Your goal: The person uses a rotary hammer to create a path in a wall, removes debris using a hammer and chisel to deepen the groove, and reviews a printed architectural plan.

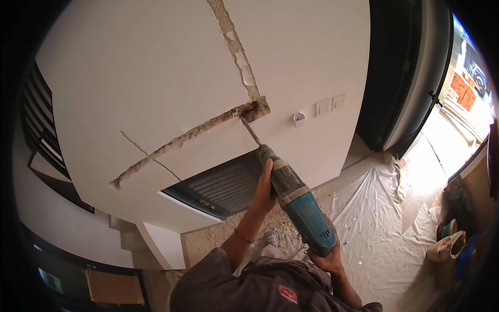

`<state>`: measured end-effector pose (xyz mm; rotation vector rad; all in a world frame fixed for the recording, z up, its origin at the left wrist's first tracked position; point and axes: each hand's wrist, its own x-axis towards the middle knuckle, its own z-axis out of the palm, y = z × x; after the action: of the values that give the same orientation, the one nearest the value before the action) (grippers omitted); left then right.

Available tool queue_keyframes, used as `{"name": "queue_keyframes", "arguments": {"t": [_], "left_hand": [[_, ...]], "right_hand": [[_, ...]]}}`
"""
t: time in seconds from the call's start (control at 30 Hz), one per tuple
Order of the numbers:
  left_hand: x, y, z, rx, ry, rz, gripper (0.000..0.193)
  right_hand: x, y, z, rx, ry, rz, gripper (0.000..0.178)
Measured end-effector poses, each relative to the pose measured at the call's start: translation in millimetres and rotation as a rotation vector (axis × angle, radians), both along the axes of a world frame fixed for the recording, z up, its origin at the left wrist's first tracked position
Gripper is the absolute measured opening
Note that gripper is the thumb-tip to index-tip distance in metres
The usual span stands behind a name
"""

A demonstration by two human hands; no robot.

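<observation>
Both of my hands are on a teal and dark grey rotary hammer [307, 217], which slants up and left toward a white wall [171, 83]. My left hand [267, 186] is closed around its front, just behind the chuck. At the rear end my right hand [330, 256] grips the handle, its fingers partly hidden by the tool body. The long thin bit [251, 131] meets the lower left edge of a rough square recess [260, 108]. From that recess a chipped groove [189, 134] runs down to the left, and a second groove [236, 49] rises upward.
A dark louvred panel [226, 183] sits low in the wall. White switches [323, 107] and a small white box [299, 119] are right of the recess. Rubble [208, 236] and plastic sheeting [371, 229] cover the floor. A dark door [392, 67] stands beside a bright opening.
</observation>
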<state>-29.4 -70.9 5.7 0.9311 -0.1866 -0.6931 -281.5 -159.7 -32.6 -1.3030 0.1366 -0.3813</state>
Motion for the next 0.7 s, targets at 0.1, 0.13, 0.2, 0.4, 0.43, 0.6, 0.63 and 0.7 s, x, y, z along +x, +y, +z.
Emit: {"name": "queue_keyframes", "arguments": {"t": [0.1, 0.13, 0.2, 0.4, 0.43, 0.6, 0.63, 0.7], "left_hand": [[5, 0, -12, -0.044, 0.067, -0.018, 0.046], [4, 0, -12, -0.025, 0.042, -0.003, 0.045], [1, -2, -8, 0.011, -0.008, 0.027, 0.045], [16, -13, -1, -0.030, 0.006, -0.002, 0.045], [18, -12, -2, -0.046, 0.044, -0.002, 0.045], [31, -12, 0, -0.059, 0.074, -0.004, 0.048], [26, -11, 0, -0.034, 0.060, -0.001, 0.048], [18, -9, 4, 0.014, 0.026, 0.005, 0.049]], "right_hand": [[1, -6, -8, 0.026, 0.039, 0.012, 0.090], [2, -7, -9, 0.043, 0.051, 0.016, 0.089], [1, -13, -12, -0.072, 0.108, 0.007, 0.089], [8, -29, -12, 0.014, 0.219, 0.083, 0.090], [13, -26, -1, 0.016, 0.176, 0.071, 0.090], [26, -16, 18, -0.068, 0.059, 0.010, 0.091], [23, -15, 13, -0.022, 0.094, 0.023, 0.091], [16, -14, 8, 0.063, 0.113, 0.048, 0.091]]}}
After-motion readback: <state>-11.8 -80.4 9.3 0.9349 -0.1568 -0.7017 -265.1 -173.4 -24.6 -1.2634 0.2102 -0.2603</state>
